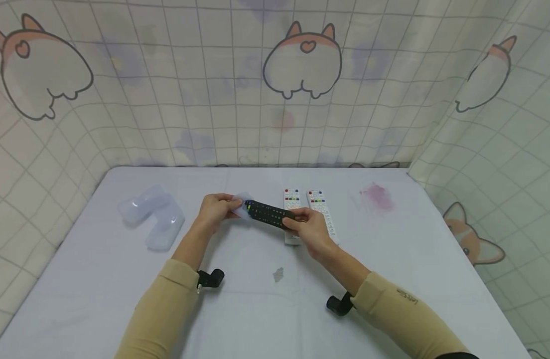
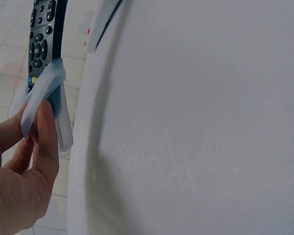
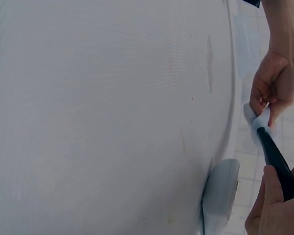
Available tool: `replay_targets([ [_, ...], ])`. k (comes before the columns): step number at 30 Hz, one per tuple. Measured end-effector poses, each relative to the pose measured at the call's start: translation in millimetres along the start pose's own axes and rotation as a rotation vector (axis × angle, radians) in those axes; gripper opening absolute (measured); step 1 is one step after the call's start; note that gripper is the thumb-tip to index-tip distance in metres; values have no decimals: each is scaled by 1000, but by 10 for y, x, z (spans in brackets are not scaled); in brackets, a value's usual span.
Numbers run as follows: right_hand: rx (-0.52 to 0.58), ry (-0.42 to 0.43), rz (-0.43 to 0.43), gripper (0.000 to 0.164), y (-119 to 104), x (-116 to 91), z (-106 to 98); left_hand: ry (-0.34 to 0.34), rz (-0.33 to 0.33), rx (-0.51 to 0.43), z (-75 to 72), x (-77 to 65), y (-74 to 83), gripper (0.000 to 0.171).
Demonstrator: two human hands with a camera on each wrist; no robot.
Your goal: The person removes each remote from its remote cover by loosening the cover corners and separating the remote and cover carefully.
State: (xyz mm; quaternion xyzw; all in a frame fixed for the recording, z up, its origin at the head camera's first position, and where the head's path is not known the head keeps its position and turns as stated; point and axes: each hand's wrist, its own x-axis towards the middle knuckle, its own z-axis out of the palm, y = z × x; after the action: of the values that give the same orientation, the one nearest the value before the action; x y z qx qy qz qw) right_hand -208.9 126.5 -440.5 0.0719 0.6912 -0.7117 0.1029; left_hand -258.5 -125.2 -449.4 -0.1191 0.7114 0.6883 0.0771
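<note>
A black remote control (image 1: 266,213) is held above the table between both hands, buttons up. My right hand (image 1: 314,232) grips its right end, thumb on top. At the other end, my left hand (image 1: 211,213) pinches a translucent, soft-looking cover (image 2: 44,88), which wraps round that end of the remote. How far the cover reaches under the remote is partly hidden by the fingers. Beneath and beyond the right hand lie two white remote controls, one (image 1: 292,198) upright in view and the other (image 1: 317,202) slightly slanted; the right hand hides part of both.
More translucent bluish cover material (image 1: 165,227) lies bent on the left of the white table (image 1: 239,319); whether it is one piece or two I cannot tell. A grey patch (image 1: 278,274) and a pink stain (image 1: 377,197) mark the tabletop. Patterned curtain (image 1: 230,119) hangs behind.
</note>
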Motion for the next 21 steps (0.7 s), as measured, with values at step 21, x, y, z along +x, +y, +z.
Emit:
replay_targets([
  [21,-8,-3,21,34,51,-14,-12,0,-37,43,-45,62,-99,43],
])
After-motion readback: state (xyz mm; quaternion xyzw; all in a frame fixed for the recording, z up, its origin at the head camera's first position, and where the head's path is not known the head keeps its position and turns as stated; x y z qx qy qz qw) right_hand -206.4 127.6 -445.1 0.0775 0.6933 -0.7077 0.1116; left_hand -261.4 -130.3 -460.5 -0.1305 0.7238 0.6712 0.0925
